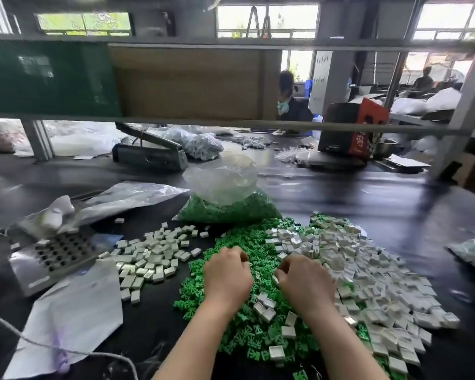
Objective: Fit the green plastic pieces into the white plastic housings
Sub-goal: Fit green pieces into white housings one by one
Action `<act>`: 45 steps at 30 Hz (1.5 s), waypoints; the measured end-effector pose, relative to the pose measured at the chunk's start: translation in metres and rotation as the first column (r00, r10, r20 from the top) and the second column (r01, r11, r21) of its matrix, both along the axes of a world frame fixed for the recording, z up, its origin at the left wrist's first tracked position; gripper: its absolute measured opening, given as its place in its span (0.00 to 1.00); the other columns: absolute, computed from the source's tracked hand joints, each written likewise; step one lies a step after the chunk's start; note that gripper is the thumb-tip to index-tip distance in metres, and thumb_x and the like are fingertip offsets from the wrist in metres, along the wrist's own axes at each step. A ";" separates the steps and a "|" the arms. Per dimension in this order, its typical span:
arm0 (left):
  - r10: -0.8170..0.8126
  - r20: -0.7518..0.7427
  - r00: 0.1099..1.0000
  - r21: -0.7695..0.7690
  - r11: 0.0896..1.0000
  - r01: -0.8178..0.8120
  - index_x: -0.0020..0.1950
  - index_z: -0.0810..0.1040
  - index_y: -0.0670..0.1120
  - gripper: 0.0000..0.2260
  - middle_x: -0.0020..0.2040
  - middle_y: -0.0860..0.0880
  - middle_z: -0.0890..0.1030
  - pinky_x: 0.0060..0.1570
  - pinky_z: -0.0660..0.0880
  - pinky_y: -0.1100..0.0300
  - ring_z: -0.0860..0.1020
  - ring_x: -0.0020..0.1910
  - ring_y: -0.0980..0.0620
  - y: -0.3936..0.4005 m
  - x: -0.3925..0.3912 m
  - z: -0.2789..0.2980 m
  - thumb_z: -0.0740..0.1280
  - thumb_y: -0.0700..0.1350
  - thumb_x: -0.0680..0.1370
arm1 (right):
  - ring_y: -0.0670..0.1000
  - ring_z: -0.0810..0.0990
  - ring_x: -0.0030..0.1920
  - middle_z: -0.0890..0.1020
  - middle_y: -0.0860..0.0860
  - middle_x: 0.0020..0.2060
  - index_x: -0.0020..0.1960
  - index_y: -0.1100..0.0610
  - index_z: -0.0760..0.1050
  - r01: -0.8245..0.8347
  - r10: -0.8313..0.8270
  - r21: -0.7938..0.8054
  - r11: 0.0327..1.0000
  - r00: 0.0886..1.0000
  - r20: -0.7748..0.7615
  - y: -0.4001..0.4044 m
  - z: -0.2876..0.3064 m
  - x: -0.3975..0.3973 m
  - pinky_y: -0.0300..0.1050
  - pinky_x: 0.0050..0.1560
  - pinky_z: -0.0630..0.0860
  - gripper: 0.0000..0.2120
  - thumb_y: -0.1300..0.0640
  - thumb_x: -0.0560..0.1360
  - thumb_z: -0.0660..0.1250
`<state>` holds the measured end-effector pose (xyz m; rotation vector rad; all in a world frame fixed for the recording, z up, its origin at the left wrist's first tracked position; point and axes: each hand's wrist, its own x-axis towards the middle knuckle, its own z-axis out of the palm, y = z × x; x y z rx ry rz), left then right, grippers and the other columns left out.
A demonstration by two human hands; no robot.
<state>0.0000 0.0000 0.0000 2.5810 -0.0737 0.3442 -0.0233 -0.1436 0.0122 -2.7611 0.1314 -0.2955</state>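
perforated tray (58,253): far left on the dark table (395,204), metal-looking, some housings sitting on it; well apart from both hands.
finished pile (151,256): white blocks left of centre, closed-looking tops, probably already fitted; just left of the left hand, not touching.
bag of green pieces (225,198): clear bag, open at top, behind the loose heap; beyond both hands.
green plastic pieces (231,319): loose heap at centre, directly under and around both hands; small, light, stiff moulded parts with thin prongs, likely to snag on each other; best pinched by the flat body, not the prongs.
left hand (226,275): fingers curled under, knuckles up, low over the green heap; looks like pinching something small at the fingertips, content hidden, cannot tell what.
right hand (303,283): fingers curled likewise, tips facing the left hand with a narrow gap between; a small pale edge at the fingertips, maybe a housing, too hidden to confirm.
white plastic housings (368,270): big loose heap at right, spilling over the green; touching the right wrist side, a few strays between the forearms; light, rigid, smooth hollow boxes, slippery-ish, best gripped across two opposite side walls, open face up.
step guess: pressing a green piece into a housing between the two hands.
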 end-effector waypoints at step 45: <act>-0.110 -0.134 0.985 -0.799 0.599 -0.042 0.44 0.79 0.44 0.03 0.38 0.47 0.83 0.38 0.79 0.58 0.81 0.34 0.54 0.004 0.057 -0.011 0.69 0.41 0.78 | 0.57 0.71 0.62 0.78 0.53 0.58 0.66 0.54 0.74 -0.235 0.239 -0.211 0.949 0.971 -0.008 0.031 -0.028 0.052 0.50 0.62 0.70 0.18 0.49 0.79 0.62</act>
